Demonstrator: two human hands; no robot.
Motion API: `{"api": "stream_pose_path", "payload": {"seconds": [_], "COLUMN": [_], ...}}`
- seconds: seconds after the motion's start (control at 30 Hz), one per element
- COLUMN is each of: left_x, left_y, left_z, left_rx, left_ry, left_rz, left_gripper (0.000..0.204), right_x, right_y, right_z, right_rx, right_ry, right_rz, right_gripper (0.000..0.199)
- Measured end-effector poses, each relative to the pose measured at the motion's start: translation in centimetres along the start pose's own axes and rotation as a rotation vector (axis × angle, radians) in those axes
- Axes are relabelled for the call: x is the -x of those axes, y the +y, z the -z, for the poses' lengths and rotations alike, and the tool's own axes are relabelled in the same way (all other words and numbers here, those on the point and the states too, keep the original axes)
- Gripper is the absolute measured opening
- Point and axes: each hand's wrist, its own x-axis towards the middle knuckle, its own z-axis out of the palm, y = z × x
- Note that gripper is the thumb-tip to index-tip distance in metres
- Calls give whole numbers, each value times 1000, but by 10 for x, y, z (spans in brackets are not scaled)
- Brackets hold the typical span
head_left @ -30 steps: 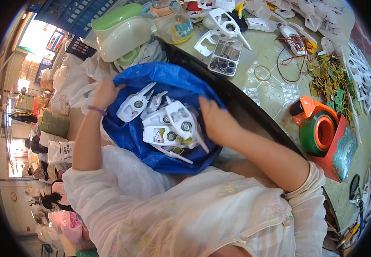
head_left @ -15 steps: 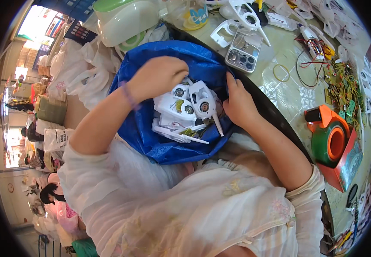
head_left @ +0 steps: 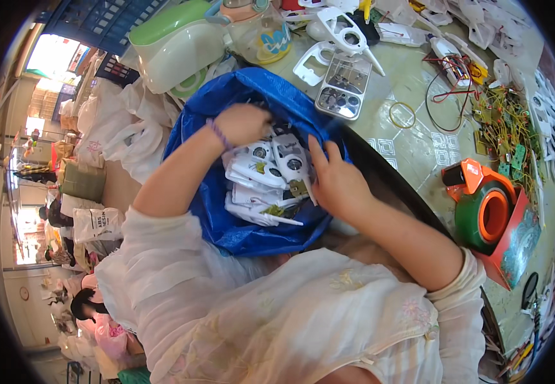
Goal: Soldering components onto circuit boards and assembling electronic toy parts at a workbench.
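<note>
A blue woven plastic bag (head_left: 194, 214) stands wide-mouthed in front of me, holding a pile of white plastic housings (head_left: 255, 185). Several housings carry round dark-centred parts, and bits of green circuit board show among them. My left hand (head_left: 242, 125), with a purple band at its wrist, reaches into the bag at the far left of the pile. Its fingers are curled down, and what they grip, if anything, is hidden. At the right side of the pile, my right hand (head_left: 340, 182) rests with two fingers stretched apart against the housings.
On the table (head_left: 412, 150) to the right lie a phone (head_left: 342, 86), white plastic frames (head_left: 348, 32), a yellow rubber band (head_left: 402, 115), wired circuit boards (head_left: 508, 128) and an orange tape dispenser (head_left: 473, 179) with green tape. A green-and-white container (head_left: 175, 48) and clear jug (head_left: 261, 35) stand beyond the bag.
My right hand has moved from the bag's right rim inward onto the housings. My left hand has shifted slightly away from me, and the pile's top pieces lie differently.
</note>
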Motion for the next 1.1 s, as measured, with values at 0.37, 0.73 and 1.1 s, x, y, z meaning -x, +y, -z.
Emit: {"api": "stream_pose_path", "payload": {"seconds": [0.37, 0.73, 1.1], "left_x": [51, 79, -115], "left_y": [56, 112, 132], "left_z": [-83, 42, 157], "left_rx": [-225, 178, 115], "left_ry": [511, -224, 637], "left_rz": [-292, -404, -467], "left_gripper": [65, 47, 32], "right_x": [68, 153, 279], "right_y": [7, 44, 101], "right_z": [19, 95, 101], "right_rx": [-92, -224, 215], "right_ry": [215, 128, 806], "right_rz": [381, 432, 175], "right_gripper": [55, 33, 34]}}
